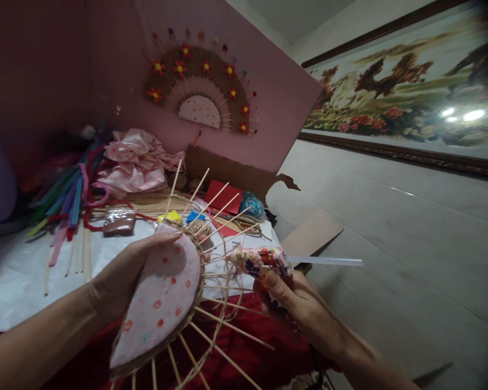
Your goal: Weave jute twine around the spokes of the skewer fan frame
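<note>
Left grip (128, 265) clasped on the fabric half-disc (162, 298)—thumb across the printed face, fingertips showing behind the braided rim. Right grip (282, 292) closed round a cloth-wrapped glue gun (262, 261), a clear glue stick (329, 261) jutting from its back end.

Half-disc held up and tilted over the near edge of the white-covered counter (16, 292), its lower end beyond that edge, above red cloth (268, 336). It lies just right of the left palm; thin sticks (236, 327) fan from its curved side toward the gun. A loop of twine (226, 290) crosses the sticks partway out.

Step in hand, by my reading: gluing twine to sticks. Nozzle aims at the fan's middle; contact with a stick—cannot tell. Next move seems to call for a steady left hold, a small dab where twine meets stick, and the tip kept clear of the fingertips behind the rim.
</note>
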### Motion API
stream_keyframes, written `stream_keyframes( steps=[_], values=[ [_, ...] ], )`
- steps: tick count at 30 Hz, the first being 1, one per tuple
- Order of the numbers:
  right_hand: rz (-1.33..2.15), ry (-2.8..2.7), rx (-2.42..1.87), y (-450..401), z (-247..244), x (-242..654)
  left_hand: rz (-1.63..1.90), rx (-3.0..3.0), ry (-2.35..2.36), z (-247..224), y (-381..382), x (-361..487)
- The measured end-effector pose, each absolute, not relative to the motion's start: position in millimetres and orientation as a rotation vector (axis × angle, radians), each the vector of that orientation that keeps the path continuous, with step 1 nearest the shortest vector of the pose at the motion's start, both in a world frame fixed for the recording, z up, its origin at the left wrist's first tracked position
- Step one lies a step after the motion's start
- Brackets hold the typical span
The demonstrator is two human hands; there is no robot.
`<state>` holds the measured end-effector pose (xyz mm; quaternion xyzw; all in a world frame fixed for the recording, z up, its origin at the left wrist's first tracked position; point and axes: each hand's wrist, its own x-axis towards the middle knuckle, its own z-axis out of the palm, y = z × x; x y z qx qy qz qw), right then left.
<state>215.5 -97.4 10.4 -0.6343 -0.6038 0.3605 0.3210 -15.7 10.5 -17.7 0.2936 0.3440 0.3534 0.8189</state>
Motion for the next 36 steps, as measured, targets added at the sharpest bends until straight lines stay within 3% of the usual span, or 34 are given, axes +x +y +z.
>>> stream_keyframes(
  steps=[36],
  values=[
    [0.837, -1.566, -1.758, -100.9, 13.1, 210.5, 0.752, 0.636, 0.741, -17.4, 8.7, -16.7]
  ],
)
